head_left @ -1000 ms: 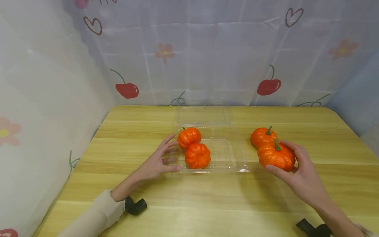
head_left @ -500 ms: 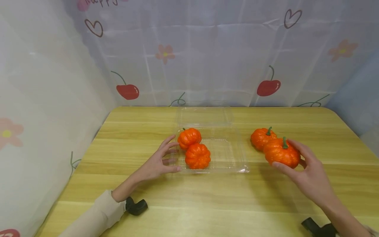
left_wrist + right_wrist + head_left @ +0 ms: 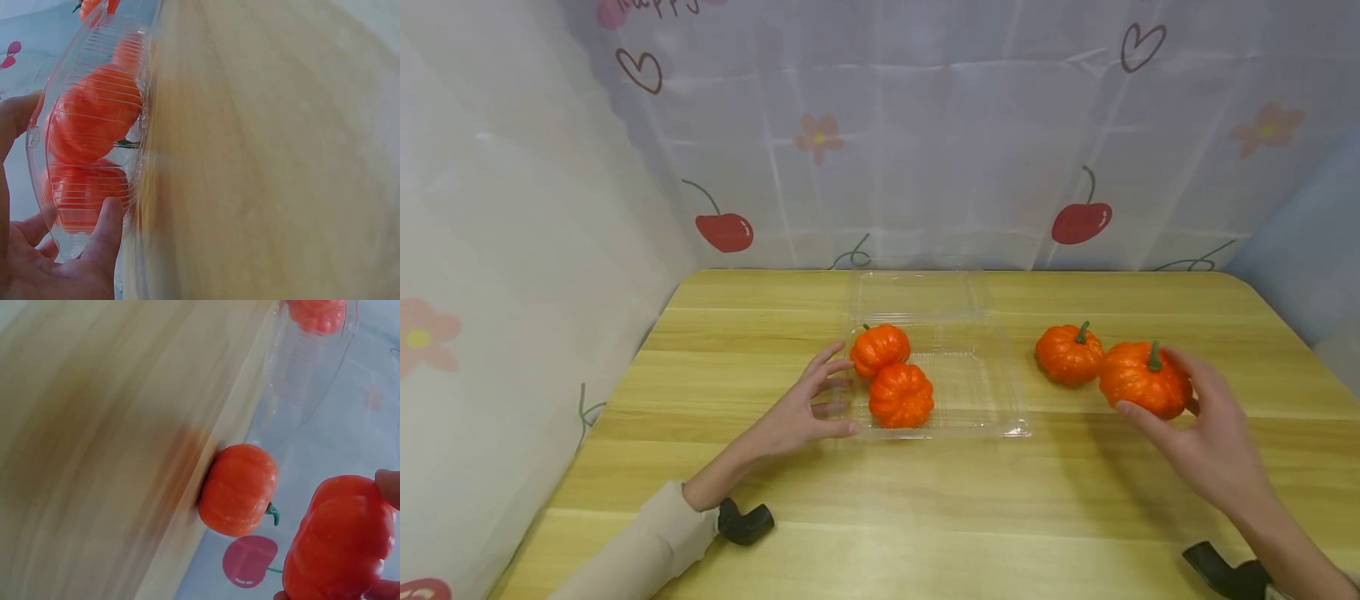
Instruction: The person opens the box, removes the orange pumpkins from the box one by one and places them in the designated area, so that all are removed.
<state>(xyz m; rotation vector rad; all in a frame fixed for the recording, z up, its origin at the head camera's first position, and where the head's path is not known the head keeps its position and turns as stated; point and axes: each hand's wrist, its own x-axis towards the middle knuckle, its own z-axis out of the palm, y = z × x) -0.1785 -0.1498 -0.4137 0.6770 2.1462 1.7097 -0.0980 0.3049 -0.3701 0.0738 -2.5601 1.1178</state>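
From the head camera, the left hand (image 3: 797,417) lies on the pale wooden table (image 3: 925,517) with its fingers spread and nearly straight, their tips touching the left edge of the clear ribbed plastic clamshell tray (image 3: 977,400); it grips nothing. Inside the tray, at its left side, sit two small orange pumpkins: the far boxed pumpkin (image 3: 880,348) and the near boxed pumpkin (image 3: 901,394), touching each other. The tray's clear lid (image 3: 917,292) lies open on the far side. The right hand (image 3: 1213,446) curls thumb and fingers round a small orange held pumpkin (image 3: 1145,380) with a green stem, right of the tray. Just left of it, a fourth orange loose pumpkin (image 3: 1069,353) stands on the table, well apart from the tray.

The left wrist camera shows the left hand's fingers (image 3: 106,231) straight against the tray wall (image 3: 94,69), both boxed pumpkins blurred orange behind the ribbed plastic.

The right wrist camera shows the held pumpkin (image 3: 340,540) with fingertips at its edge, off the table, and the loose pumpkin (image 3: 239,489) resting on the wood, with the tray (image 3: 300,381) beyond.
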